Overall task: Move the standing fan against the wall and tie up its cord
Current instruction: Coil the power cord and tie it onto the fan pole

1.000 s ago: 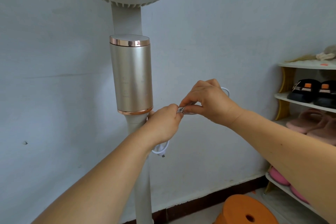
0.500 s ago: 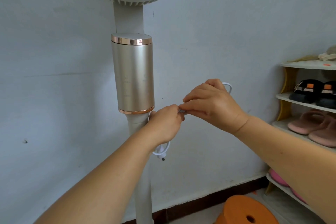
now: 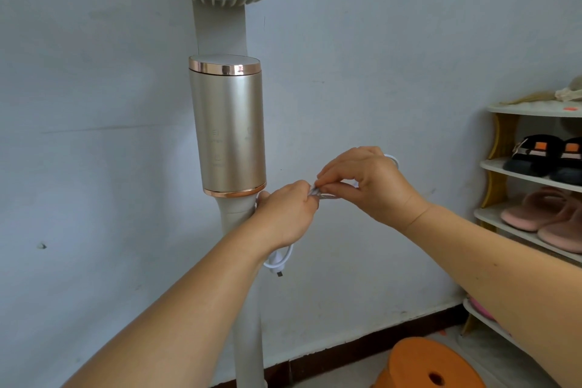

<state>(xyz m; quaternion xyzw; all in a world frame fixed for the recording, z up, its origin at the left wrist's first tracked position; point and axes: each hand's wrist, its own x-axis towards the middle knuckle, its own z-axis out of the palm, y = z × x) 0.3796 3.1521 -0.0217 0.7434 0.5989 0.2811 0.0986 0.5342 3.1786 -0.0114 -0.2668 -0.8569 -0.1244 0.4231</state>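
The standing fan (image 3: pixel 227 126) stands close to the pale wall, with a gold cylinder on its white pole and the round head cut off at the top. A white cord (image 3: pixel 281 258) hangs in a loop with its plug below my left hand (image 3: pixel 283 211). That hand is closed around the bundled cord beside the pole. My right hand (image 3: pixel 365 186) pinches a thin silvery tie (image 3: pixel 316 193) between both hands, and another loop of the cord (image 3: pixel 392 158) shows behind its fingers.
A white and yellow shoe rack (image 3: pixel 500 167) with slippers and dark shoes stands at the right. An orange round stool (image 3: pixel 425 365) sits on the floor below. A dark skirting strip (image 3: pixel 362 346) runs along the wall's foot.
Both hands stay together at the cord beside the pole. The right fingers have shifted slightly along the tie; the fan has not moved.
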